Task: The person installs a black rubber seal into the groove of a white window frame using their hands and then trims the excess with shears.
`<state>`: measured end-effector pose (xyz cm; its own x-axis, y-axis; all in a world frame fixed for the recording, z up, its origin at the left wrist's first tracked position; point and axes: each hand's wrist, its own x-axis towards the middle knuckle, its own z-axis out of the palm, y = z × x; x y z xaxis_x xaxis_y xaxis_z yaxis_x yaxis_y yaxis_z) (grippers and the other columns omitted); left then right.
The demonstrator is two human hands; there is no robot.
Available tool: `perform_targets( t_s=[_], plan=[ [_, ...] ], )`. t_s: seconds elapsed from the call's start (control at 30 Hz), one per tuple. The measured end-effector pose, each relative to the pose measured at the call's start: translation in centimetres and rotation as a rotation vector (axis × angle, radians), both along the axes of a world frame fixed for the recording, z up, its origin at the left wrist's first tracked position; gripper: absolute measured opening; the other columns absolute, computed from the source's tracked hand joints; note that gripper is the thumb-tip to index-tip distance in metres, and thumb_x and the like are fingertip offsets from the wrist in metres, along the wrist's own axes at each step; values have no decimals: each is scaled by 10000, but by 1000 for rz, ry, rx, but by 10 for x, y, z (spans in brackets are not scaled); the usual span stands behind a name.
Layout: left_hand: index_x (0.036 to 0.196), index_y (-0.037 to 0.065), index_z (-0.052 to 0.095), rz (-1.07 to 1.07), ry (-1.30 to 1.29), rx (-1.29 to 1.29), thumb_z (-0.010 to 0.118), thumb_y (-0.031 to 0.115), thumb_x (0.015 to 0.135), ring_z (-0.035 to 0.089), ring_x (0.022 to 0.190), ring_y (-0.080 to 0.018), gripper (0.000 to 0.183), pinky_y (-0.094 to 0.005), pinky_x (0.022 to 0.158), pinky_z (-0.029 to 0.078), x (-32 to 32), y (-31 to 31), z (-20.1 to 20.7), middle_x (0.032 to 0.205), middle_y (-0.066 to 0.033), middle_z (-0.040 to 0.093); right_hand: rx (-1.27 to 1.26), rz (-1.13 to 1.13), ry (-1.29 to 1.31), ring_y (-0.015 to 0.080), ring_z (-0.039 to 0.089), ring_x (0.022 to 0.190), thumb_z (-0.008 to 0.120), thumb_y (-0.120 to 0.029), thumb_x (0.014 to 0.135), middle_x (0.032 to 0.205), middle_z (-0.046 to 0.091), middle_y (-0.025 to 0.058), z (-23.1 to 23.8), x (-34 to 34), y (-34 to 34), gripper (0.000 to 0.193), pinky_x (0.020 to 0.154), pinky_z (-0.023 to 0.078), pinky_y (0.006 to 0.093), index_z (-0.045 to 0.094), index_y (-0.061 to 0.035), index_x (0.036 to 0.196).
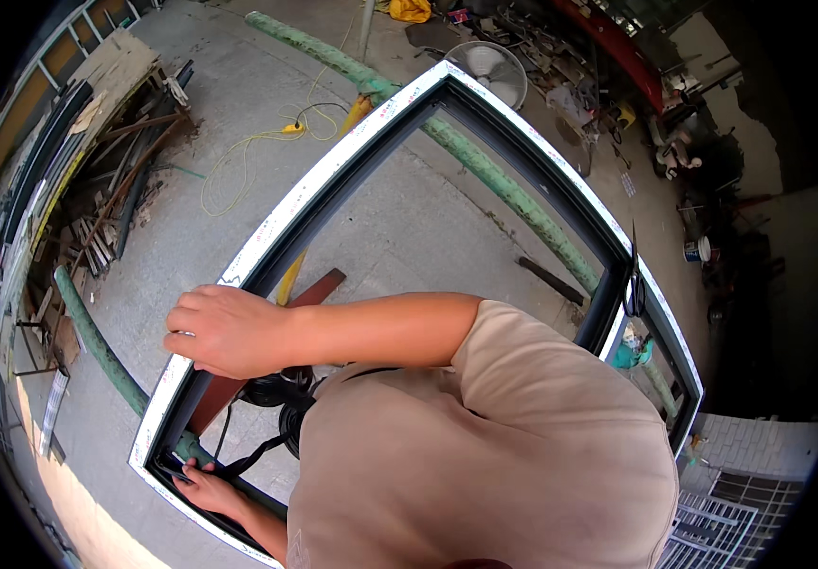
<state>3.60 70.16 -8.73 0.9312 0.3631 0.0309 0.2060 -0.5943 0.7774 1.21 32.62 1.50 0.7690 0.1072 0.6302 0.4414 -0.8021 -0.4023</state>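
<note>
A large window frame, dark inside with white protective film on its outer face, lies flat on supports above the concrete floor. My right hand reaches across my body and curls its fingers over the frame's left rail. My left hand is at the frame's near left corner, pinching a black rubber strip against the inner groove. The strip runs up to a black coil under the frame. My beige shirt hides the frame's near rail.
Green wrapped poles cross under the frame. Scissors rest on the right rail. A red-brown board lies on the floor, with a yellow cable and a fan farther off. Stacked metal profiles line the left side.
</note>
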Motion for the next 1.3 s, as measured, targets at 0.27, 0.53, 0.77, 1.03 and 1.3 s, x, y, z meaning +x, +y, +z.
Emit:
perform_targets(
  t_s=[0.27,0.53,0.77,1.03,1.3],
  plan=[
    [1399,-154,614,-28,24,9,559,220,1196,679,746,-203,429,-351,676,570,17,29,-16,1098,-158,806,-303,-975,70,309,750,989,865,-287,978,1051,776,83,80,-211,-223,333,848,620,435,801,-108,1251],
    [1458,-161,578,-30,14,-3,540,215,1209,674,752,-198,453,-346,690,575,22,49,-35,1133,-174,805,-136,-2068,1383,398,754,1319,718,-445,1023,1427,786,200,107,-510,-280,505,1114,606,510,808,-77,1357],
    [1415,-172,583,-57,33,14,549,219,1192,671,749,-208,452,-350,676,565,26,54,-38,1125,-177,801,418,-1854,1590,346,804,775,853,-490,941,887,822,188,76,-617,-271,542,744,631,461,832,51,962],
    [1317,-131,631,-89,-7,-34,551,222,1180,645,730,-210,388,-355,669,546,16,32,-24,1087,-159,773,539,-1810,1541,292,782,668,911,-376,900,779,796,173,70,-613,-278,464,637,633,419,801,72,859],
    [1580,-103,500,-21,24,-206,557,222,1214,642,738,-155,493,-323,723,546,-8,12,-8,1085,-116,763,640,-1794,1447,232,700,553,946,-293,970,700,718,141,51,-644,-307,433,473,538,393,749,68,834]
  ],
)
